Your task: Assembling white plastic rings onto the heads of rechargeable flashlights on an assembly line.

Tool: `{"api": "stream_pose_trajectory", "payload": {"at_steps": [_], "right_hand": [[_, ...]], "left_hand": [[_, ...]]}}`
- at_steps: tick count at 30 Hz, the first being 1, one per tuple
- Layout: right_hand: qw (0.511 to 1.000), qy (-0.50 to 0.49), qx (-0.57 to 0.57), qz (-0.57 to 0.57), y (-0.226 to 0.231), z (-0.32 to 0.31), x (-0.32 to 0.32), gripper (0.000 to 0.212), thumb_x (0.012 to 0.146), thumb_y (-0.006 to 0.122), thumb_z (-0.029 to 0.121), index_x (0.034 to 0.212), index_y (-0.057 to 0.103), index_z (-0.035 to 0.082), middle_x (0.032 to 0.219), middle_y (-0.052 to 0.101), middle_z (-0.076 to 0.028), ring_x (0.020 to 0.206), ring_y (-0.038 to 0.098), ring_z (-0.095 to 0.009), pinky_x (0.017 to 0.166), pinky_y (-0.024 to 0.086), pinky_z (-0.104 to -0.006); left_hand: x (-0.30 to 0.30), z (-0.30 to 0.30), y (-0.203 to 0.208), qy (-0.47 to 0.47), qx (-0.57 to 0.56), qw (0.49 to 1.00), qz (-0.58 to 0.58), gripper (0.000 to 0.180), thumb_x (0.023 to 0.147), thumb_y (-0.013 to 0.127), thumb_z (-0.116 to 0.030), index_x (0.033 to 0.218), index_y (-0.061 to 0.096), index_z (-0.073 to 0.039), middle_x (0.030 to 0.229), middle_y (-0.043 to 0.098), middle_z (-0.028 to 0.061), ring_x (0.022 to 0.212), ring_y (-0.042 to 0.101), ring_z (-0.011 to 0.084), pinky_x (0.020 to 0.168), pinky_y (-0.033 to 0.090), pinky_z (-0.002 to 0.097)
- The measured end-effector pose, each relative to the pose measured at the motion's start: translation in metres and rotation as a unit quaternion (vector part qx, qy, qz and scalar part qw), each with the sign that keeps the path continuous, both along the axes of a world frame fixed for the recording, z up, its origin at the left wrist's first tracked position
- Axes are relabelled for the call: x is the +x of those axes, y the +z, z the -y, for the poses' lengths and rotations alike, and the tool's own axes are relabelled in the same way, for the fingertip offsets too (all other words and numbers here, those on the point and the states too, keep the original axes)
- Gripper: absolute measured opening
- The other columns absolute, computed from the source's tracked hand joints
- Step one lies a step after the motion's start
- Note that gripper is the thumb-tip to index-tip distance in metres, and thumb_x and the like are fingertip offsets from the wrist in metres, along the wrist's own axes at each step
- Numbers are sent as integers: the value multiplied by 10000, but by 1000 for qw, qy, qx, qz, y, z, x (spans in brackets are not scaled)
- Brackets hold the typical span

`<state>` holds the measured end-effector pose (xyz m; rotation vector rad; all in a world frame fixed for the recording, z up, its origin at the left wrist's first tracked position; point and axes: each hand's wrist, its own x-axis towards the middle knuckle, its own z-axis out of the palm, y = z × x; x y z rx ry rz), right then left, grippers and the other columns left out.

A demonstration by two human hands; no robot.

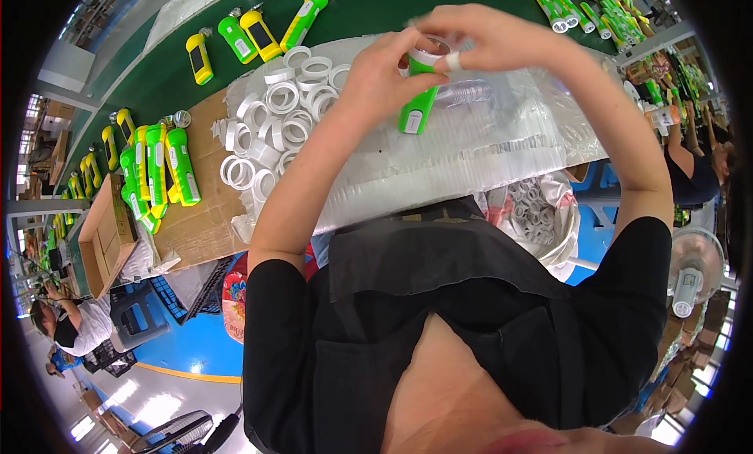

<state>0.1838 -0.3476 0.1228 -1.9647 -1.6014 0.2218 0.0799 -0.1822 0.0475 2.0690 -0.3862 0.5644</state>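
Head view: I see clear room on the plastic-covered table (463, 144) toward its near edge, white rings (282, 109) crowding the left. The green flashlight (417, 107) points its wide end away, long axis running from the body. The left hand (386, 68) pinches it below the rim; the right hand (492, 40) curls over the wide end, its grip too blurred to tell.

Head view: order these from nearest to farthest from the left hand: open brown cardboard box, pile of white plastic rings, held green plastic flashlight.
1. Green flashlight: in the left hand.
2. White rings: left of the hand.
3. Cardboard box: far left, past the rings.
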Motion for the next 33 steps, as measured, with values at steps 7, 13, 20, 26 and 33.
{"api": "stream_pose_trajectory", "payload": {"at_steps": [7,13,20,26,33], "right_hand": [[996,-89,1,33,0,-2,-1,404,779,744,377,886,622,7,774,584,-112,676,551,-230,591,447,-348],[970,-182,-102,123,-11,-5,-6,547,711,707,511,808,600,-17,705,599,-142,655,590,-279,596,465,-366],[977,-170,91,-97,27,33,-56,395,843,693,277,1123,597,16,713,527,-9,622,487,-66,552,394,-237],[950,-263,147,85,-39,17,-14,412,961,414,448,1115,595,112,907,666,-158,816,651,-365,670,496,-416],[910,-395,123,-35,-126,-44,101,486,967,352,491,1239,573,154,1043,663,-203,1004,612,-422,847,489,-448]], "left_hand": [[4,-4,-5,4,18,1000,4,367,692,844,-161,982,630,-93,826,609,21,763,578,174,687,479,308],[6,-3,-11,17,40,997,63,390,681,854,-180,1003,647,-105,928,637,28,824,611,188,710,491,310],[-32,-11,18,-195,-124,952,-202,1073,709,863,-233,1526,173,-148,1226,589,165,1138,577,252,960,469,387],[-5,-6,17,-37,90,987,-125,682,791,742,-229,1376,415,-106,1002,671,163,925,653,379,775,521,438],[114,-59,-33,64,306,941,-126,591,844,693,-305,1327,421,-99,904,643,219,861,634,397,716,511,471]]}}
